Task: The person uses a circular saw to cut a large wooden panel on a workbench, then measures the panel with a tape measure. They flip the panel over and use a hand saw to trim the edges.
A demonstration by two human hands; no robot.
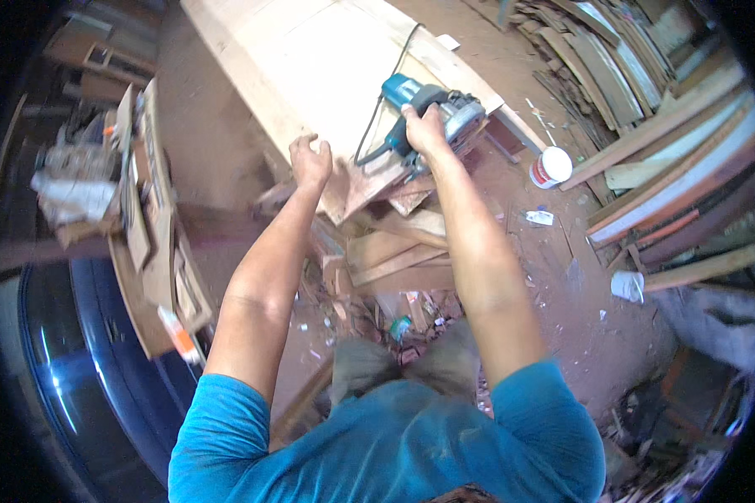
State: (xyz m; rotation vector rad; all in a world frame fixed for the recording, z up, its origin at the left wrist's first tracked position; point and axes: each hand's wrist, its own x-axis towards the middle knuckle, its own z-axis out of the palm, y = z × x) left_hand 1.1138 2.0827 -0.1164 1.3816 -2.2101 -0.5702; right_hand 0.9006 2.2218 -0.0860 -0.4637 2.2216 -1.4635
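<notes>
My right hand (425, 132) is closed round the black handle of a teal corded circular saw (404, 87). The saw sits at the near right corner of a pale wooden panel (310, 63), its rounded metal guard turned to the right. Over the panel's near left edge is my left hand (310, 158), fingers loosely curved and apart, with nothing in it. The saw's black cord (367, 134) loops across the panel between both hands. What the saw's underside touches is hidden by its body and my arm.
Wood offcuts (398, 256) lie below the panel, before my legs. A white bucket (551, 168) and a smaller white pot (627, 286) stand on the right, near stacked planks (671, 168). At left are more boards (147, 226) and a dark blue car (101, 352).
</notes>
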